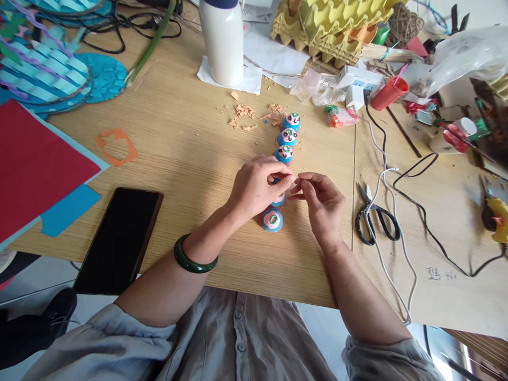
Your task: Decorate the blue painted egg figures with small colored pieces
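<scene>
A row of small blue domes with pink tops and green centres runs up the middle of the table. The nearest dome (272, 219) shows only pink and green on top, while the far dome (292, 121) also bears black marks. Over the row, my left hand (260, 185) has thumb and index finger pinched together. My right hand (319, 203) meets it fingertip to fingertip, thumb against fingers. Whatever lies between the fingertips is too small to make out. Part of the row is hidden behind my left hand.
Black-handled scissors (375, 214) lie at the right under a white cable (381, 254). A black phone (119, 238) rests on the left. Beyond the domes are orange scraps (244, 111), a white bottle (222, 45) and yellow egg trays (329, 26). A red cup (389, 94) stands back right.
</scene>
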Action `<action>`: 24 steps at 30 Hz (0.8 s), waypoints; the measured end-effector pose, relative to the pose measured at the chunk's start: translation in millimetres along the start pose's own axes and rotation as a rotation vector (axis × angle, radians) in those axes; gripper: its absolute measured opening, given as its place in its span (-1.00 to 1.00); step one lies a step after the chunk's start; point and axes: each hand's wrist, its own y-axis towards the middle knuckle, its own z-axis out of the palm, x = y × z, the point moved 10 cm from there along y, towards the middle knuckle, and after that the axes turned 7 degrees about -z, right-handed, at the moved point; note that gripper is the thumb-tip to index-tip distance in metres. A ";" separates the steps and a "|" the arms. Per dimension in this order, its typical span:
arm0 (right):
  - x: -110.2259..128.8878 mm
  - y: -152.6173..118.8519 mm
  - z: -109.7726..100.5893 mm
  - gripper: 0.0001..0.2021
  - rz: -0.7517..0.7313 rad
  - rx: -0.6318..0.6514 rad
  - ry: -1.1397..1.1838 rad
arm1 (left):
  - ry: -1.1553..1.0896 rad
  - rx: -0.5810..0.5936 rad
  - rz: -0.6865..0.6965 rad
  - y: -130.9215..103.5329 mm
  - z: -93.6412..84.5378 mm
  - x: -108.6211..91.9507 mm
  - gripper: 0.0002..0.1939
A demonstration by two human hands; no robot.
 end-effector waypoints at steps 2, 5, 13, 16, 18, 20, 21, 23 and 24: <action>-2.9 1.2 -3.0 -0.84 0.006 -0.016 -0.017 | 0.009 -0.015 0.000 2.3 -5.0 2.5 -0.90; -8.6 2.6 -6.2 -0.86 0.022 -0.036 -0.032 | 0.031 0.002 -0.011 5.8 -9.3 7.9 -0.91; -3.0 1.1 3.2 -0.86 0.001 0.022 -0.019 | -0.041 0.081 0.024 4.6 -2.7 1.4 -0.91; -2.5 0.7 3.7 -0.87 0.009 0.021 -0.014 | -0.043 0.086 0.040 3.3 0.6 -1.5 -0.91; -1.5 0.8 2.3 -0.86 -0.009 0.008 -0.007 | -0.040 0.092 0.042 3.0 2.2 -1.4 -0.91; -0.8 0.8 1.0 -0.85 -0.030 -0.001 -0.013 | -0.040 0.099 0.041 2.9 3.1 -1.1 -0.91; -0.6 0.8 0.6 -0.85 -0.039 -0.001 -0.024 | -0.039 0.105 0.037 2.9 3.4 -0.8 -0.91; 0.0 0.8 -0.3 -0.84 -0.059 -0.003 -0.053 | -0.037 0.120 0.024 3.0 4.3 -0.3 -0.90; 0.6 0.9 -0.9 -0.83 -0.070 -0.007 -0.064 | -0.037 0.128 0.017 3.0 4.8 -0.2 -0.89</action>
